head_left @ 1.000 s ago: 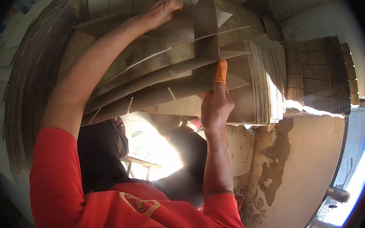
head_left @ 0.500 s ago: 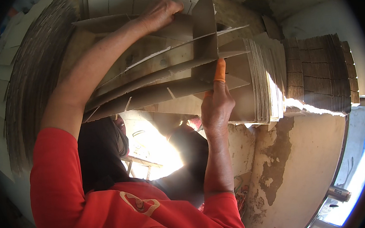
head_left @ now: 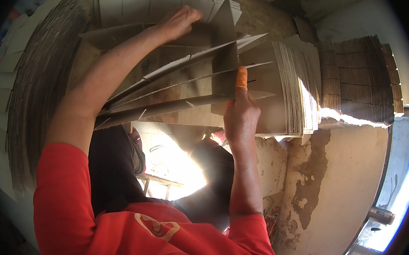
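Observation:
Several long slotted cardboard strips (head_left: 160, 110) fan out from the left, roughly side by side. A cardboard cross strip (head_left: 223, 45) stands across them near their right ends. My right hand (head_left: 243, 120) is closed at the near end of that cross strip, its index finger in an orange finger cot (head_left: 241, 77) laid along the board. Farther off, my left hand (head_left: 180, 22) is curled in a fist over the far long strip (head_left: 117, 35); its fingertips are hidden. Whether each slot is fully seated cannot be made out.
A tall stack of cardboard sheets (head_left: 45, 86) rises at the left. Light sheets (head_left: 158, 2) are piled at the back. More stacks (head_left: 289, 90) and slotted bundles (head_left: 360, 83) stand at the right, by a wall with peeling paint (head_left: 341, 179). My legs are below the work surface.
The cross strip has shifted left and toward me, and the long strips have shifted with it, spacing differently. My right hand moved slightly left; my left hand moved slightly left and nearer.

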Tool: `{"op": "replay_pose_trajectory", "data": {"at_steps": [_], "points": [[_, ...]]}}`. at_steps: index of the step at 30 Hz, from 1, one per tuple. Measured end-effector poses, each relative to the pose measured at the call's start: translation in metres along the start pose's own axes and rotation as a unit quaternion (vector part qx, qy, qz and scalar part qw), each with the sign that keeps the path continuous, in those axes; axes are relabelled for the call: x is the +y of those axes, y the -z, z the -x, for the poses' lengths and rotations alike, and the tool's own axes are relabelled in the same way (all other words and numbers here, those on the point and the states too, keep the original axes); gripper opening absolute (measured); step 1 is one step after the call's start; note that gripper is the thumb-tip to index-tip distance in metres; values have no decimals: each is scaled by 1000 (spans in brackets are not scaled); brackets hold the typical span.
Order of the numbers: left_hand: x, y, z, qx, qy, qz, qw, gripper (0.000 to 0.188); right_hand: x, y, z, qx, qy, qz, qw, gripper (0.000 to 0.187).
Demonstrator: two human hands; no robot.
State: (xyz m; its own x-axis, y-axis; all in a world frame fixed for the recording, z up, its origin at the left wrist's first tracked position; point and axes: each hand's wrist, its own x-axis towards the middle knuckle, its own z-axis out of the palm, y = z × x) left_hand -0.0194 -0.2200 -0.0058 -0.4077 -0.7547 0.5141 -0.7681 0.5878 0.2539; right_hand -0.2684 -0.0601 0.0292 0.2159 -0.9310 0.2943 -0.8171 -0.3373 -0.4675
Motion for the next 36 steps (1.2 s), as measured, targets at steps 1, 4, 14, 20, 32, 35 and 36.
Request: {"op": "replay_pose_trajectory", "data": {"at_steps": [1, 4, 14, 20, 32, 35, 36], "points": [[2, -1, 0, -19, 22, 24, 999, 20, 5, -6, 0, 1, 12, -5, 1000, 69], [16, 6, -7, -74, 55, 73, 993, 20, 18, -16, -3, 4, 49, 4, 999, 70], [42, 61, 8, -124, 131, 80, 980, 39, 6, -3, 1, -44, 36, 82, 995, 65], [66, 103, 80, -192, 124, 20, 973, 36, 8, 6, 2, -69, 64, 125, 988, 70], [-5, 84, 120, -32, 97, 17, 995, 20, 71, 45, 15, 166, 38, 169, 971, 45], [13, 92, 114, -68, 202, 53, 976, 39, 99, 54, 22, 146, 6, 331, 932, 44], [20, 98, 116, -34, 188, 45, 981, 38, 103, 54, 23, 111, -16, 350, 930, 45]]}}
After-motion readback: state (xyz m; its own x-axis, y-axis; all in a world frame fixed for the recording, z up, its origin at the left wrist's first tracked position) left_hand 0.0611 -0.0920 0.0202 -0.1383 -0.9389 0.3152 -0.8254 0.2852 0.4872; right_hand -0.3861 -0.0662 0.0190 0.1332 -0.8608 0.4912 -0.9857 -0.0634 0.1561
